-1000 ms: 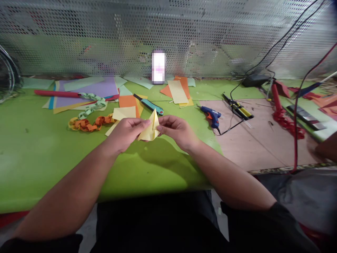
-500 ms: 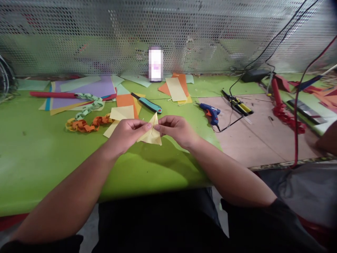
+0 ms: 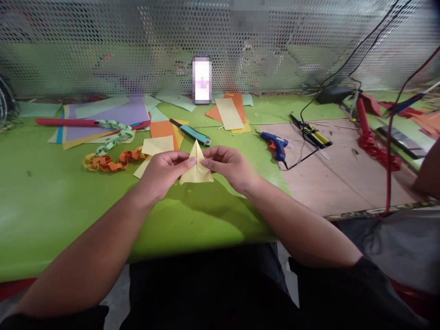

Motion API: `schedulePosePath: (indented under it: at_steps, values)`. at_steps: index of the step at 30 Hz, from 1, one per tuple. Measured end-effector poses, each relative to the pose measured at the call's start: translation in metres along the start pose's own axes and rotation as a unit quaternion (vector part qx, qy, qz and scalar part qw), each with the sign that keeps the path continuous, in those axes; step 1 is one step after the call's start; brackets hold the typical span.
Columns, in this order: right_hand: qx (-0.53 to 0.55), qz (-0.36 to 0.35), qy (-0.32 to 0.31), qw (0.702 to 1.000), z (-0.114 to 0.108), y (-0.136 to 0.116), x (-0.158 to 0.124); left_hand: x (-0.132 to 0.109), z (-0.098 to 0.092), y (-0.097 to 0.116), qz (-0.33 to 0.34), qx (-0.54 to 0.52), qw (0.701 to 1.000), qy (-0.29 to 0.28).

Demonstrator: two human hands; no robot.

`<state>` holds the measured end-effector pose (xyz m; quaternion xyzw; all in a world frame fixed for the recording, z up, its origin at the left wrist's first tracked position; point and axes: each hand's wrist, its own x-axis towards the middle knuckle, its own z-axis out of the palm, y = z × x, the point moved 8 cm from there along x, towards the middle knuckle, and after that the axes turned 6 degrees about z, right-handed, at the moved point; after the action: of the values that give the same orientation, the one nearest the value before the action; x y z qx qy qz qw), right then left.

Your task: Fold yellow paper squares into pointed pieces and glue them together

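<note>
Bridging left hand [image 3: 161, 172] and right hand [image 3: 232, 167], folded yellow paper [image 3: 196, 175]

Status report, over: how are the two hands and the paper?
Left hand, right hand: both holding folded yellow paper. Narrow tip pointing away. Teal-handled tool lying just beyond.

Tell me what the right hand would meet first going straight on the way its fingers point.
The folded yellow paper, which the right hand is touching; just past it, probably the left hand, though depth is unclear in this single view.
</note>
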<state>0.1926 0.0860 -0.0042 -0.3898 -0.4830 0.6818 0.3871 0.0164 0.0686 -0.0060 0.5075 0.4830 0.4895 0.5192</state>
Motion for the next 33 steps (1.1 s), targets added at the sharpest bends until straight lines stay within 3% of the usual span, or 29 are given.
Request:
schedulePosePath:
  at_steps: [4,14,28,33]
  values:
    - [-0.003,-0.023,0.03,0.999,-0.005,-0.001,0.001,-0.001,0.003,-0.001,-0.021,-0.04,0.999,0.0]
    - [-0.013,-0.03,0.04,0.999,-0.005,0.0,-0.001,-0.003,0.007,0.004,-0.011,-0.055,0.998,-0.016]
    - [-0.051,-0.054,0.077,0.994,-0.008,-0.005,-0.005,-0.002,0.003,0.002,-0.012,-0.038,0.999,0.016]
    - [-0.045,-0.083,0.056,0.994,-0.004,-0.009,-0.007,-0.001,0.003,0.0,-0.012,-0.052,0.998,0.028]
